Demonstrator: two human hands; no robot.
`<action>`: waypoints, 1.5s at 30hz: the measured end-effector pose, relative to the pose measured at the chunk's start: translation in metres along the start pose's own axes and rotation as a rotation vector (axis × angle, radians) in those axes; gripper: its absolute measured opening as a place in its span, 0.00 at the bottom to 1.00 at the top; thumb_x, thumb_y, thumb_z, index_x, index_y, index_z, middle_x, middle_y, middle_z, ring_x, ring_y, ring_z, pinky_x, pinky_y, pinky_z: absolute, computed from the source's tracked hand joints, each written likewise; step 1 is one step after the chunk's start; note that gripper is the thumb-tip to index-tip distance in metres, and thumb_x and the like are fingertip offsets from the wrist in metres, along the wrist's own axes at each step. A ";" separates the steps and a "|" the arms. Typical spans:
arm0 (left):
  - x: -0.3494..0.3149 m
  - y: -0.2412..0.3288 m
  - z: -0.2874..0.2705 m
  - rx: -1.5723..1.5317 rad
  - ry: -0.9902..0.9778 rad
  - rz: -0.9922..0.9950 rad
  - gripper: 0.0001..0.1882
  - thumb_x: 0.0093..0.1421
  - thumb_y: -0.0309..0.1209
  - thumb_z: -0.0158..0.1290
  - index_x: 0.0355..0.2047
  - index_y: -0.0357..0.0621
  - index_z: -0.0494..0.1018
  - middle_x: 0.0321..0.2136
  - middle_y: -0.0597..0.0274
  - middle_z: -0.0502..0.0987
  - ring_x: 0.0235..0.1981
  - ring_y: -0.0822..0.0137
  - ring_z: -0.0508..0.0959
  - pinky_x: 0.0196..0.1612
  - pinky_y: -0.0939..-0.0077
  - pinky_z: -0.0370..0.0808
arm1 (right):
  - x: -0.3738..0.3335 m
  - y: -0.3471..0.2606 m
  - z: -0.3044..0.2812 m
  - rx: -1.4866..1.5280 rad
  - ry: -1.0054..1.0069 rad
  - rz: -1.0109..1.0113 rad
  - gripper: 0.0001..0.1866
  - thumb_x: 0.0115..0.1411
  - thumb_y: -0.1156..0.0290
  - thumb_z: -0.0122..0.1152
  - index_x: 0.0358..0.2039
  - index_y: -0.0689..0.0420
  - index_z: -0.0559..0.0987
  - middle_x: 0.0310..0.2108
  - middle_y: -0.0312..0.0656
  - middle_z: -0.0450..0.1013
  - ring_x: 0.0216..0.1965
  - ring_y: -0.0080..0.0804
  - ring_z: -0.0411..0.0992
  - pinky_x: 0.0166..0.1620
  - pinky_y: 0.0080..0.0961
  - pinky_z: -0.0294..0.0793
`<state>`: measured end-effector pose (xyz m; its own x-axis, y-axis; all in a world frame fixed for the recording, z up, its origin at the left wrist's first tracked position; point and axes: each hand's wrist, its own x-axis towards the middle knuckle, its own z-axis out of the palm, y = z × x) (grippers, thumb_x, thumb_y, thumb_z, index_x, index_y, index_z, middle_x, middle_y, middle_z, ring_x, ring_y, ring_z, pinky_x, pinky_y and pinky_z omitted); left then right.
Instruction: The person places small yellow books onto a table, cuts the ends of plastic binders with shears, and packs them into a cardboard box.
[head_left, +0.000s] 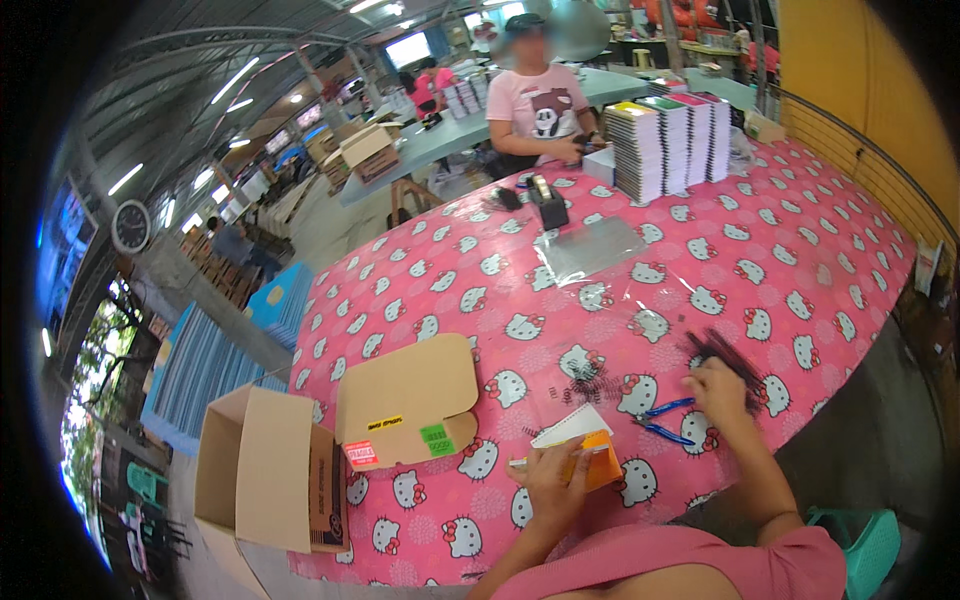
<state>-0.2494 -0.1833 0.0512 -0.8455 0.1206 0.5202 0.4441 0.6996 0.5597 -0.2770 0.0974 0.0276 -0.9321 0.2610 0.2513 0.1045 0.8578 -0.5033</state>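
My left hand (553,488) grips a small notebook with an orange cover (600,462) near the table's front edge. Its white pages (572,428) are fanned up, with a row of holes along their edge. To the right, my right hand (716,392) reaches into a bundle of thin black binding coils (728,352); its fingers are curled, and what lies between them is hidden. Blue-handled pliers (672,410) lie between my two hands. Beyond the notebook, small black wire scraps (588,388) are scattered on the pink tablecloth (545,330).
Left of me are a flat cardboard piece (405,395) and an open carton (275,465). Farther back sit a tape dispenser (547,203), a clear plastic sheet (595,248) and tall stacks of spiral notebooks (670,150). Across the table a person (540,110) works. A green stool (865,545) stands right.
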 end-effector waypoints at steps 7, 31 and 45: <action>-0.006 0.001 0.001 0.005 0.014 0.065 0.09 0.45 0.37 0.62 0.29 0.54 0.78 0.29 0.72 0.76 0.35 0.70 0.72 0.47 0.58 0.51 | -0.043 -0.080 -0.001 0.485 -0.163 -0.283 0.10 0.49 0.70 0.64 0.32 0.59 0.79 0.25 0.42 0.70 0.25 0.34 0.71 0.30 0.27 0.71; -0.002 -0.001 -0.003 -0.089 0.038 0.052 0.08 0.46 0.35 0.62 0.29 0.53 0.79 0.27 0.72 0.76 0.32 0.72 0.72 0.44 0.57 0.51 | -0.017 -0.088 0.012 1.029 -0.641 -0.106 0.07 0.46 0.76 0.68 0.27 0.62 0.79 0.24 0.36 0.73 0.25 0.18 0.71 0.29 0.16 0.71; -0.001 -0.005 0.001 -0.060 -0.001 0.053 0.10 0.48 0.34 0.60 0.33 0.52 0.78 0.29 0.70 0.77 0.33 0.70 0.73 0.44 0.59 0.52 | -0.041 -0.108 0.004 0.478 -0.226 -0.404 0.07 0.50 0.74 0.61 0.30 0.60 0.75 0.24 0.44 0.64 0.26 0.38 0.68 0.29 0.29 0.67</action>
<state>-0.2508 -0.1864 0.0473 -0.8207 0.1574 0.5492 0.5053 0.6485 0.5693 -0.2515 -0.0079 0.0680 -0.9207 -0.1840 0.3442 -0.3857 0.5641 -0.7301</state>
